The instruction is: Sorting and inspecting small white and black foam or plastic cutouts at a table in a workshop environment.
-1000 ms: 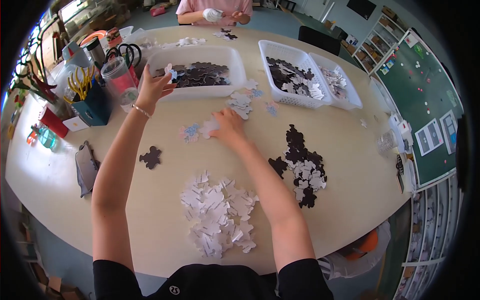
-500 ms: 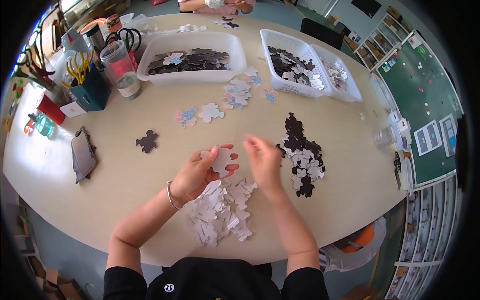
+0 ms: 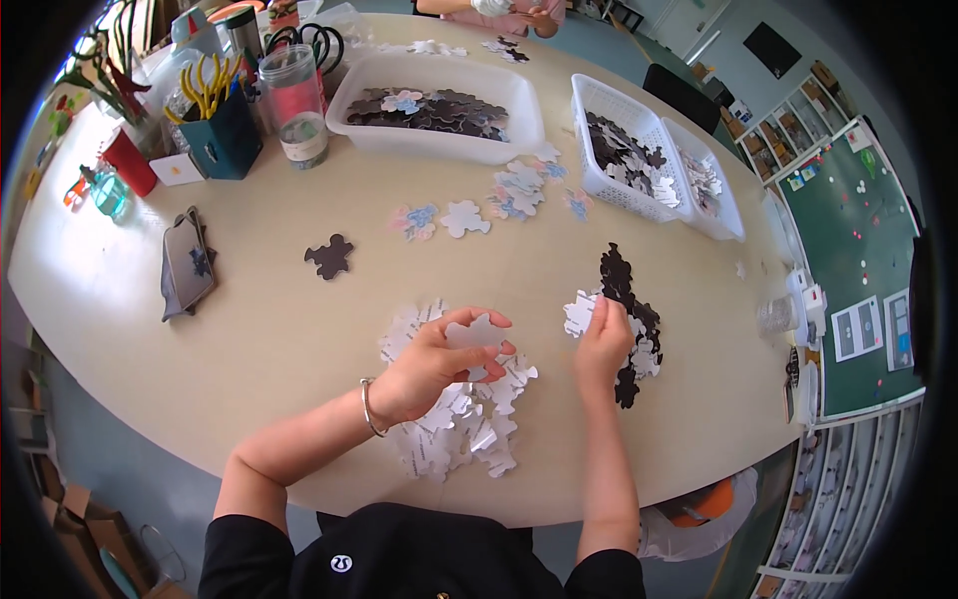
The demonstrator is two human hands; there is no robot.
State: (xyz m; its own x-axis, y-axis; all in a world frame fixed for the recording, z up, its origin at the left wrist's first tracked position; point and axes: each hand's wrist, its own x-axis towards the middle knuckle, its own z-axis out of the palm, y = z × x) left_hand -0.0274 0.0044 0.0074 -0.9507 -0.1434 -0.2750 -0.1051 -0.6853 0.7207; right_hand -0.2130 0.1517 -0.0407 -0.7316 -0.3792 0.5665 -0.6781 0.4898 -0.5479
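Observation:
My left hand (image 3: 431, 364) is closed around a plain white jigsaw-shaped piece (image 3: 475, 337), thumb in front and fingers behind. Beneath that hand spreads a loose heap of white printed cut-outs (image 3: 439, 444), partly covered by it. My right hand (image 3: 605, 344) pinches a white printed cut-out (image 3: 581, 313) between thumb and fingertips. It hovers at the left side of a pile of black and white jigsaw-shaped pieces (image 3: 618, 270), hiding some of them. A single black piece (image 3: 329, 257) lies apart on the left.
A white tub (image 3: 439, 140) of dark pieces and two white baskets (image 3: 629, 190) stand at the back. Pastel-printed pieces (image 3: 519, 190) lie before them. Leftward are a clear jar (image 3: 296, 120), a pen holder (image 3: 222, 140) and a grey pouch (image 3: 190, 268). Another person (image 3: 499, 12) sits opposite.
My right hand has moved right, away from my left hand, to the black and white pile; a white printed cut-out now shows in its fingers. My left hand keeps its white piece. The view has shifted.

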